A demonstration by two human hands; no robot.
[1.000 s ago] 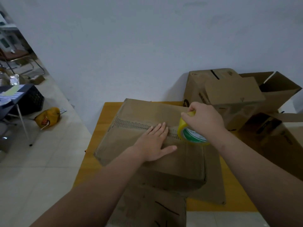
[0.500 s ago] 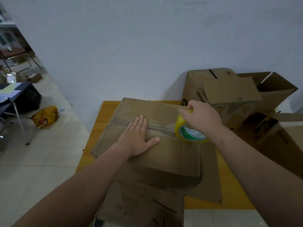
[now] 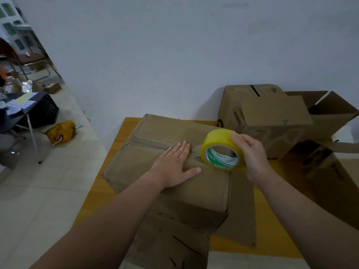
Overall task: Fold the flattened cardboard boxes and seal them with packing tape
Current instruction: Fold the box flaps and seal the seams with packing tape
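A folded brown cardboard box (image 3: 147, 158) lies on the yellow table (image 3: 272, 235), its top flaps closed with a seam running left to right. My left hand (image 3: 174, 166) presses flat on that seam, fingers straight. My right hand (image 3: 250, 154) grips a yellow roll of packing tape (image 3: 219, 142) with a green-and-white core, held upright at the right end of the seam. The roll's lower rim sits near the box's right top edge. Flattened cardboard (image 3: 171, 247) lies under the box and hangs over the table's front edge.
Other assembled and open boxes (image 3: 266, 111) are stacked at the back right against the white wall. More brown cardboard (image 3: 330, 183) fills the right side. On the tiled floor to the left are a yellow bag (image 3: 60, 133), a black crate (image 3: 44, 111) and a chair.
My right hand has turned the tape roll up so its face shows and shifted it right. My left hand slid left and then back right along the seam.
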